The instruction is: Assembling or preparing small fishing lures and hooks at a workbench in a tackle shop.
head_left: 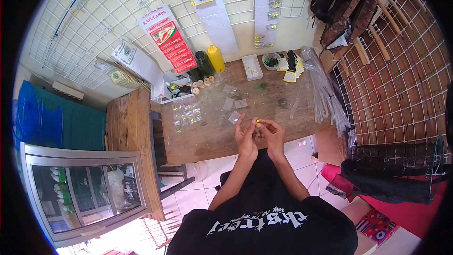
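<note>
Over the front edge of the wooden table, my left hand [247, 142] and my right hand [275, 138] meet fingertip to fingertip. Between them shows a small bright yellow bead-like piece [257, 121], too small to make out exactly. My right thumb and forefinger pinch it, and my left thumb presses close against it while the left forefinger points up. The other fingers are curled and partly hidden. Just beyond my left fingertips lies a small clear plastic bag [234, 117], with more such bags [228, 104] farther back. Filled bags with yellow pieces [187, 114] lie to the left.
Along the table's back stand a grey bin [177, 95], wooden spools [201, 84], a yellow squeeze bottle [215, 59], a white tray [252, 67] and a round tub [271, 60]. Black-and-yellow cards [293, 68] and long clear plastic tubing [321, 85] lie right. A glass cabinet [85, 191] stands left.
</note>
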Demonstrator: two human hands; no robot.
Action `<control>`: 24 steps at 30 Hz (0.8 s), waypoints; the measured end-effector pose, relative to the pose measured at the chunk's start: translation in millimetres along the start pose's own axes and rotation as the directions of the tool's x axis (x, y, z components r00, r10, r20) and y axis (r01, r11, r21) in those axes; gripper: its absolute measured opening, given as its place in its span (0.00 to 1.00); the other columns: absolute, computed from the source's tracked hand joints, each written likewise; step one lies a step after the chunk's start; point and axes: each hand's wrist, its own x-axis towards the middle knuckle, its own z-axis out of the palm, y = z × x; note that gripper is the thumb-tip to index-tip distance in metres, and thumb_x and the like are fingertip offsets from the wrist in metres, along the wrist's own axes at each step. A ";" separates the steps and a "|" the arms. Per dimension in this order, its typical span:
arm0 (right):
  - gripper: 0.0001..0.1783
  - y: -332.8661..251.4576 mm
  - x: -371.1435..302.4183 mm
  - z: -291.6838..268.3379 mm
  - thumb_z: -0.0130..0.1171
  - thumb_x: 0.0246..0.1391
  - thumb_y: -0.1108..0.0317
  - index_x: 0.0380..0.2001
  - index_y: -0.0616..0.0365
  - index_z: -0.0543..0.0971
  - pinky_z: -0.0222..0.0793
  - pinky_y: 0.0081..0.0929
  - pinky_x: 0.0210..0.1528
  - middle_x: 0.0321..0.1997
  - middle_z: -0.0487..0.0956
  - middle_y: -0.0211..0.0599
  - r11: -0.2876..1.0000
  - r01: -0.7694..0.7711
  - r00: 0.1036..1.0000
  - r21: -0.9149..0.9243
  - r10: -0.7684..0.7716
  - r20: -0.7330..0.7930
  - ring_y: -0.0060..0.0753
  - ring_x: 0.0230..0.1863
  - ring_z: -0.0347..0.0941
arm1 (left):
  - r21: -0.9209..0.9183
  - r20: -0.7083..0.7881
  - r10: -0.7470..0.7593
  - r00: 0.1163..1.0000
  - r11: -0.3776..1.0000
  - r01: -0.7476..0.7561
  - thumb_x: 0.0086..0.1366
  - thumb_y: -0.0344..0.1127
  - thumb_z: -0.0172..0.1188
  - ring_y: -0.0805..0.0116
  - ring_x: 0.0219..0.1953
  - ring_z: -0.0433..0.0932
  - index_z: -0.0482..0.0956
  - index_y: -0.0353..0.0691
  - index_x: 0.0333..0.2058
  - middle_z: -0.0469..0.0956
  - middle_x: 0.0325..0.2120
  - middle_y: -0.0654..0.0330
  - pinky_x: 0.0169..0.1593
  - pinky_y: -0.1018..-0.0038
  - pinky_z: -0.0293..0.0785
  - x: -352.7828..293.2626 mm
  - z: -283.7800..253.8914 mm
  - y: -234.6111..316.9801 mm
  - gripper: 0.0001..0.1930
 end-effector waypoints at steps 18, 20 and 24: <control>0.10 -17.9 24.9 -35.2 0.62 0.56 0.67 0.39 0.60 0.79 0.65 0.15 0.20 0.29 0.78 0.29 0.995 -0.098 0.994 0.024 0.099 -0.036 0.14 0.22 0.68 | 0.386 0.135 0.066 0.989 0.915 -0.114 0.55 0.22 0.66 0.77 0.36 0.78 0.47 0.47 0.66 0.82 0.30 0.57 0.43 0.79 0.69 4.4 19.6 26.3 0.45; 0.10 -26.7 27.6 -38.8 0.61 0.56 0.66 0.39 0.60 0.80 0.64 0.15 0.21 0.29 0.78 0.28 0.987 -0.090 0.994 -0.131 0.097 0.046 0.13 0.22 0.68 | 0.527 0.200 0.037 0.979 0.838 -0.139 0.54 0.23 0.67 0.77 0.34 0.78 0.45 0.47 0.66 0.82 0.29 0.57 0.41 0.80 0.68 9.3 10.9 36.1 0.48; 0.10 -35.7 33.6 -45.7 0.63 0.54 0.67 0.39 0.55 0.82 0.61 0.13 0.21 0.26 0.76 0.22 0.927 0.019 0.992 -0.374 0.029 0.124 0.11 0.24 0.66 | 0.774 0.332 -0.160 0.930 0.609 -0.172 0.52 0.25 0.70 0.77 0.29 0.77 0.37 0.49 0.69 0.81 0.25 0.57 0.36 0.81 0.67 18.9 10.1 57.1 0.55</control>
